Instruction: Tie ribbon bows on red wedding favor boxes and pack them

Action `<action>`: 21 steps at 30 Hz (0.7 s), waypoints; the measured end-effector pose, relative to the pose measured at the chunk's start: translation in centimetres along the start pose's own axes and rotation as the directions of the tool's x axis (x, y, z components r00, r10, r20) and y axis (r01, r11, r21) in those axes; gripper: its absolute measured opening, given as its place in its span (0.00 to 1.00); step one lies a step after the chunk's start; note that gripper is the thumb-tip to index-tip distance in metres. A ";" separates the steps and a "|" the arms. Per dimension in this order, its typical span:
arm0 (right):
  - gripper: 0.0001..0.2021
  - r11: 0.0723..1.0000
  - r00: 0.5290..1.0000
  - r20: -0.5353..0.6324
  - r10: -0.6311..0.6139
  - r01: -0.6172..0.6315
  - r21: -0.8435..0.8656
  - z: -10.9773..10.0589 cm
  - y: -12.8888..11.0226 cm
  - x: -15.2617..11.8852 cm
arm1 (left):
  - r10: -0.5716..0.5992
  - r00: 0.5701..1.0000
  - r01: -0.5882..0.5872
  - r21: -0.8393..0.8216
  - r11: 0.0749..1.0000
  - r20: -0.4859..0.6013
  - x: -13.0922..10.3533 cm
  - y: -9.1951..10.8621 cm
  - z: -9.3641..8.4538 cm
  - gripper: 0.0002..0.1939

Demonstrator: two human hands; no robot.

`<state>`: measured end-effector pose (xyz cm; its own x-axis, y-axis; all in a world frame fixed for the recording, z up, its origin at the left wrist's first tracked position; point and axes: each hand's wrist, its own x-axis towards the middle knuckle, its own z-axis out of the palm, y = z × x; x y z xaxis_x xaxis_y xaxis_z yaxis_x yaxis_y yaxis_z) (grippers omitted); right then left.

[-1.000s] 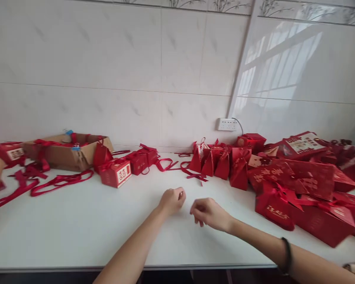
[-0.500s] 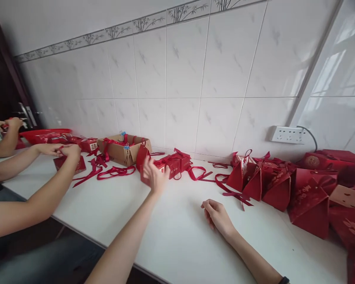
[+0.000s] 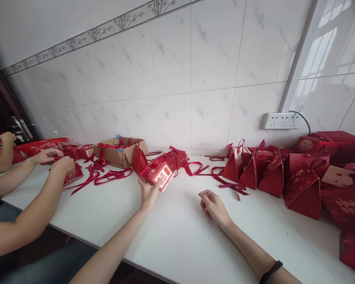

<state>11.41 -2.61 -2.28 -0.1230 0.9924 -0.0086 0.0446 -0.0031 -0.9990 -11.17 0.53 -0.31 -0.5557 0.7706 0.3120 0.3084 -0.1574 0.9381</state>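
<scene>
Near frame centre, left hand (image 3: pixel 149 193) pinching a red gift box (image 3: pixel 161 173), grasp achieved; right hand (image 3: pixel 215 207), loosely curled, not yet engaged.

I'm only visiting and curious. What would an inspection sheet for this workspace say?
Surface: white table, small dark speck at the right.
Job's things: red box with a pale printed face, tilted.
Clutter: loose ribbons, a cardboard box, more gift boxes at right.
Hands: left hand holds the red box; right hand loosely curled, apparently holding nothing.
Cables: black cable at the wall socket.
Surroundings: tiled wall; other people's hands at left.
</scene>
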 end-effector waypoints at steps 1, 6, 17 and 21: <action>0.15 0.999 0.999 -0.050 -0.008 0.010 0.032 -0.1 -0.2 0.1 | 0.068 0.995 -0.065 -0.039 0.997 0.067 -1.2 0.6 0.8 0.36; 0.23 0.902 0.969 -0.222 -0.108 0.189 0.387 -3.4 -1.8 0.8 | 0.701 0.596 -0.609 -0.349 0.713 0.392 -4.8 3.1 6.7 0.48; 0.35 0.935 0.991 -0.037 -0.128 0.133 0.328 -7.0 -1.7 0.8 | 0.577 0.641 -0.446 -0.366 0.816 0.506 -3.6 1.4 9.2 0.21; 0.28 0.937 0.953 -0.040 -0.301 0.304 0.171 -5.7 -1.3 0.4 | 0.465 0.762 -0.305 -0.384 0.871 0.450 -3.4 2.1 9.1 0.21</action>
<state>16.97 -1.46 -0.71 -0.0912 0.9513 0.2946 -0.1653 0.2773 -0.9465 -1.57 3.18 -0.77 0.0672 0.7921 0.6067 0.1414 -0.6095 0.7801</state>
